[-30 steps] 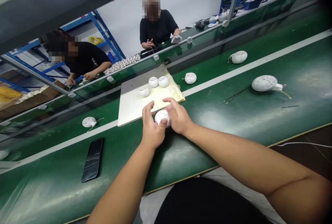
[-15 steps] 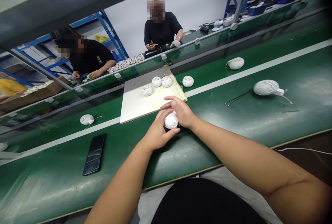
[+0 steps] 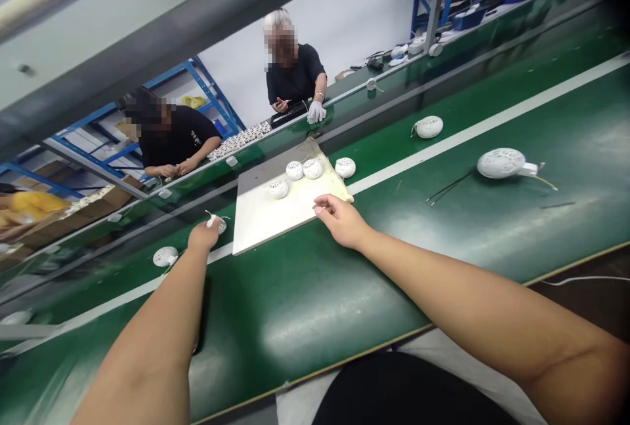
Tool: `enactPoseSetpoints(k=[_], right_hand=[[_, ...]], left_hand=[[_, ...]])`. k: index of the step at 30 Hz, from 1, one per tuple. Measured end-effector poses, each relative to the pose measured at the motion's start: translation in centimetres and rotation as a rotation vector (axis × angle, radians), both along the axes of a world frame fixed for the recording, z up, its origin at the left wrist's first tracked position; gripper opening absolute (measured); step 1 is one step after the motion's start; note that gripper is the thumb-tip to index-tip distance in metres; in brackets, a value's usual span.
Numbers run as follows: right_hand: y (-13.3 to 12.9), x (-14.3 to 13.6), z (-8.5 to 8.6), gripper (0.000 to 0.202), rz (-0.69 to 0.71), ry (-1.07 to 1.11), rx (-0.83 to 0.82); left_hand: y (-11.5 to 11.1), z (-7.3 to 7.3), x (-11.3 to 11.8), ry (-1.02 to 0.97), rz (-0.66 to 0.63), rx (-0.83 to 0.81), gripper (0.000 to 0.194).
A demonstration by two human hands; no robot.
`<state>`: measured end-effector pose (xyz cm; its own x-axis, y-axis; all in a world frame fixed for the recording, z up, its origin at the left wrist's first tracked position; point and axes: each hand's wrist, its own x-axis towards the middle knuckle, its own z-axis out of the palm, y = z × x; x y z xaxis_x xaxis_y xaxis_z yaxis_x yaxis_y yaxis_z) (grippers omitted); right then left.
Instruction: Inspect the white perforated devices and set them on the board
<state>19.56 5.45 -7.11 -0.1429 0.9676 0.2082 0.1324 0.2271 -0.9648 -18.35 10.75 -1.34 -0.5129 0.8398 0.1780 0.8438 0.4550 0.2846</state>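
Note:
My left hand [image 3: 204, 236] reaches out to the left over the green belt [image 3: 305, 300] and is closed around a small white perforated shell [image 3: 215, 222] with thin wires sticking out. My right hand [image 3: 341, 218] rests with loosely spread fingers at the near edge of the white board [image 3: 256, 215], holding nothing. On that board lie three white perforated shells [image 3: 295, 170], with a yellowish cloth [image 3: 331, 182] under part of them.
More white shells lie on the belt: one [image 3: 165, 256] left of my left hand, one [image 3: 345, 166] beside the board, one [image 3: 429, 126] farther right, a larger one [image 3: 502, 162] with a cable. Two people in black work across the line.
Both hands held one white shell in front of me. Now my left hand has carried it out to the left, and my right hand has let go and rests by the board.

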Motion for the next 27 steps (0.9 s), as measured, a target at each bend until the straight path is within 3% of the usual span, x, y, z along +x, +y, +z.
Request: enactPoseSetpoints(k=[3,7,9,13,17,19,22,24,27], right_hand=[[-0.1,0.0,0.1,0.032,0.001,-0.026,0.002],[0.3,0.1,-0.4,0.031,0.000,-0.038,0.021],[0.5,0.2,-0.7,0.032,0.001,-0.055,0.035],[0.7,0.5,-0.7,0.040,-0.059,-0.099,0.139],[0.3,0.7,0.1,0.068,-0.068,-0.119,0.268],[0.0,0.7,0.5,0.068,-0.008,-0.083,0.238],[-0.5,0.5,0.8,0.059,0.122,0.069,0.098],[-0.7,0.3,0.8,0.056,0.205,0.179,0.010],[-1.0,0.3,0.9,0.048,0.296,0.249,-0.029]], left_hand=[[1.5,-0.3,2.6,0.094,-0.110,0.070,0.060],[4.7,-0.7,9.5,0.057,-0.715,0.101,0.066],[5.9,-0.6,12.3,-0.037,-0.894,0.025,0.064],[5.4,0.2,15.8,-0.253,-0.848,0.029,0.056],[0.9,0.4,18.6,-0.665,-0.816,-0.040,0.051],[-1.6,0.2,19.8,-0.769,-0.839,-0.052,0.058],[-4.2,0.1,21.0,-0.682,-0.918,0.202,0.069],[-5.2,0.2,21.4,-0.662,-1.046,0.374,0.071],[-6.1,0.4,22.0,-0.742,-1.131,0.470,0.062]])
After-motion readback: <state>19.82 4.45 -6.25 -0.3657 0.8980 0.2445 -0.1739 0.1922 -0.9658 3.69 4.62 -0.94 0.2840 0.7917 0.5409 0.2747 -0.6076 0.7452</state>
